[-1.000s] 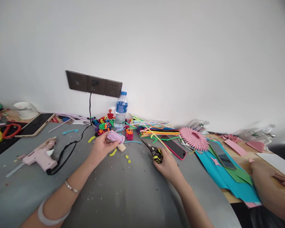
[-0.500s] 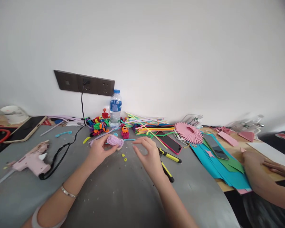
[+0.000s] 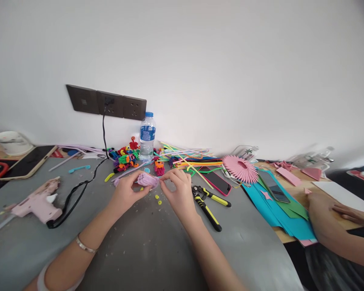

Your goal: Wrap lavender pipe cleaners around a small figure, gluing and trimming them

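My left hand (image 3: 128, 189) grips a lilac pipe-cleaner piece (image 3: 147, 180), a fuzzy rolled bundle with a pale blue spot on top. At its right end, the thumb and fingertips of my right hand (image 3: 176, 190) pinch together on the edge of the bundle. What exactly lies between those fingertips is too small to see. Small yellow bits (image 3: 158, 199) rest on the grey mat just below the bundle. Beside my right hand lie pliers (image 3: 208, 202) with black and yellow handles.
Behind my hands are colourful pipe-cleaner figures (image 3: 125, 157), a water bottle (image 3: 147, 137) and loose pipe cleaners (image 3: 194, 161). A pink glue gun (image 3: 38, 206) lies left, its cord running to the wall socket. At right are a pink paper fan (image 3: 240, 169), phones and another person's arm (image 3: 330, 222).
My right hand has moved left to the lilac bundle, and its parted fingers have closed at the bundle's end. The pliers' jaws now show. My left hand keeps its hold.
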{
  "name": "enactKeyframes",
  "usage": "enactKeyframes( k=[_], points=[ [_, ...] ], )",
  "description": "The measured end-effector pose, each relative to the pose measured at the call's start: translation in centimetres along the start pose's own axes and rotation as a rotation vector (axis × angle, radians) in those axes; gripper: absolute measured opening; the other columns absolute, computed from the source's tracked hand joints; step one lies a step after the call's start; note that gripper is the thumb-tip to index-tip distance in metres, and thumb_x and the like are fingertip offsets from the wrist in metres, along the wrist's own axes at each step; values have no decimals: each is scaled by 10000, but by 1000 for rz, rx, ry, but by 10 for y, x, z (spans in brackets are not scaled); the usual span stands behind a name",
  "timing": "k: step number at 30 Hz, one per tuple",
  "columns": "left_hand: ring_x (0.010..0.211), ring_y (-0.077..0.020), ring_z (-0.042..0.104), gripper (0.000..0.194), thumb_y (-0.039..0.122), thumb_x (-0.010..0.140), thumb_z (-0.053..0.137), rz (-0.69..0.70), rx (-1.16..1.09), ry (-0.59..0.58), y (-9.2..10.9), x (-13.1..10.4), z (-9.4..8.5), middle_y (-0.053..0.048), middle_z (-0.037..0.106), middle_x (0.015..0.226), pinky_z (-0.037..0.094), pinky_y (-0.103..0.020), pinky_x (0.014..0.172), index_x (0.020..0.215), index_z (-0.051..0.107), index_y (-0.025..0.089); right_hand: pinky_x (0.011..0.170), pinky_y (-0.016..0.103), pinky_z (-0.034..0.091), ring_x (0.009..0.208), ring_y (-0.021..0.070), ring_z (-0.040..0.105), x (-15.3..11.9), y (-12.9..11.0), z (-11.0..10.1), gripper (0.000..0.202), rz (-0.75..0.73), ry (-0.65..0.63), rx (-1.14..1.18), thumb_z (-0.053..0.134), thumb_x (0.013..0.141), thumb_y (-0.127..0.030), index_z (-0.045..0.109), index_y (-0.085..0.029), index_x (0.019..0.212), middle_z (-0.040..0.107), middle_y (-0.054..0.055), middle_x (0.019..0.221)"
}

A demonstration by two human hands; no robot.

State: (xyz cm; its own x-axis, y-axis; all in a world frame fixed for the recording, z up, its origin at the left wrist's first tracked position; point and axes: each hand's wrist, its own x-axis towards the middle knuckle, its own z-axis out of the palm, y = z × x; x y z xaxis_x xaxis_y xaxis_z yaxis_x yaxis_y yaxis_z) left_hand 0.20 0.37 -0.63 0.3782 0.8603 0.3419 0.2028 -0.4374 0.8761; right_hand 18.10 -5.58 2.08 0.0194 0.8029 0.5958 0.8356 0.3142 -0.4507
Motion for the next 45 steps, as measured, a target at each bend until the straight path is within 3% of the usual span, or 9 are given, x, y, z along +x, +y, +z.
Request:
enactKeyframes(
  k=[18, 31, 45],
  points=[
    [755, -211, 728, 237, 356, 749, 692, -9, 8, 122, 9, -1, 4, -53, 769, 851, 632, -308, 724, 913, 677, 185, 778, 318, 298, 763, 131, 674, -5, -7, 5, 150, -49, 32, 3, 567, 934, -128, 625, -220, 831, 758, -22, 845],
    [711, -189, 693, 213, 358, 751, 719, 0, -7, 165, 9, -2, 4, -26, 722, 788, 612, -271, 689, 868, 651, 193, 804, 335, 317, 824, 161, 711, -9, -8, 13, 132, -41, 69, 74, 562, 977, -181, 667, -225, 911, 794, 23, 953],
    [688, -172, 689, 188, 340, 753, 732, 43, -47, 210, 9, -3, 5, -22, 726, 794, 585, -244, 656, 847, 643, 204, 781, 346, 321, 816, 166, 749, -10, -12, 16, 114, -82, 197, 137, 605, 962, -166, 684, -224, 903, 811, 29, 964]
  ],
)
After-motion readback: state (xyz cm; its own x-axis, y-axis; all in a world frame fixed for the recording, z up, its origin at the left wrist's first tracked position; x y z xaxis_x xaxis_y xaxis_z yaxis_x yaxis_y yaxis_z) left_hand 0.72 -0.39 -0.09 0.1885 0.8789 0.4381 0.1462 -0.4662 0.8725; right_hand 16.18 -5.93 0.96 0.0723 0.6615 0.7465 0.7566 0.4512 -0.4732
